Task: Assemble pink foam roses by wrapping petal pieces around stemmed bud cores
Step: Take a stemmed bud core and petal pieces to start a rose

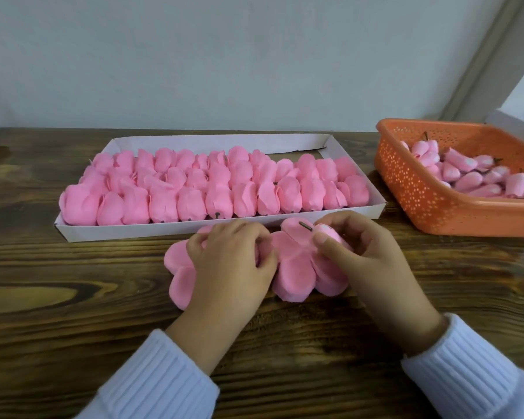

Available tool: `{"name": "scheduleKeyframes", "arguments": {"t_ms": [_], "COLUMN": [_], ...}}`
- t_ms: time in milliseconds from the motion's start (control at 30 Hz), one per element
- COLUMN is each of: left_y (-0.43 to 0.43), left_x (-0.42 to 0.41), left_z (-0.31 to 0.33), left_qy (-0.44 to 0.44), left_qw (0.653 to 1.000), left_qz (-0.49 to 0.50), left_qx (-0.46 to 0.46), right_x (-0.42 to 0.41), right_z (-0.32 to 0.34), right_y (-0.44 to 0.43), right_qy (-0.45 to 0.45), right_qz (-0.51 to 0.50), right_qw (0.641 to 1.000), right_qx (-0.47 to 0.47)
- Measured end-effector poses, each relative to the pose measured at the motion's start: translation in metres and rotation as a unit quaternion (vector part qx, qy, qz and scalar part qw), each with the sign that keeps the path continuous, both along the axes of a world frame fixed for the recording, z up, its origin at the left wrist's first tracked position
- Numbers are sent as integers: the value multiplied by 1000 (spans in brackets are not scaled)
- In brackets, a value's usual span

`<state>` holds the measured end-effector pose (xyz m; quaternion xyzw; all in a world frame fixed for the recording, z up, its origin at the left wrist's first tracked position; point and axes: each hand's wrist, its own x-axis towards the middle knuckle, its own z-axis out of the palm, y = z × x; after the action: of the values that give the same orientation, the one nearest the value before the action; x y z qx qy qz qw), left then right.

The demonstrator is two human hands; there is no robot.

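Observation:
A flat pink foam petal piece (294, 269) with several lobes lies on the wooden table in front of me. My left hand (233, 261) presses down on its left side, fingers curled over the foam. My right hand (366, 255) pinches a pale pink bud core (330, 232) at the piece's upper right; its short dark stem (306, 226) pokes out to the left. More bud cores (466, 173) lie piled in the orange basket (421, 195) at the right.
A long white cardboard tray (285, 140) just beyond my hands holds several rows of finished pink roses (212, 186). The orange basket stands near the table's right edge. A grey wall rises behind the table.

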<state>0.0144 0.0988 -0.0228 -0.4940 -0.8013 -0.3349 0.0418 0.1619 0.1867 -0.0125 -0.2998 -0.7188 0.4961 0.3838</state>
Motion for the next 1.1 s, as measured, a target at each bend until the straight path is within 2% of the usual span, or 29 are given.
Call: {"name": "scheduleKeyframes", "arguments": {"t_ms": [600,833,1100], "left_y": [-2,-4,-4], "left_x": [2,4,4], "left_z": [-4,-3,0], "left_qy": [0,27,3], "left_qw": [1000,1000,1000], "left_qz": [-15,2,4], "left_qx": [18,9,5], "right_x": [2,2,2], "right_z": [-5,-7,-7], "right_y": [4,5,5], "right_qy": [10,10,10], "right_qz": [11,17,12], "right_qw": [1000,1000,1000], "right_qx": [-10,-9,-6]}}
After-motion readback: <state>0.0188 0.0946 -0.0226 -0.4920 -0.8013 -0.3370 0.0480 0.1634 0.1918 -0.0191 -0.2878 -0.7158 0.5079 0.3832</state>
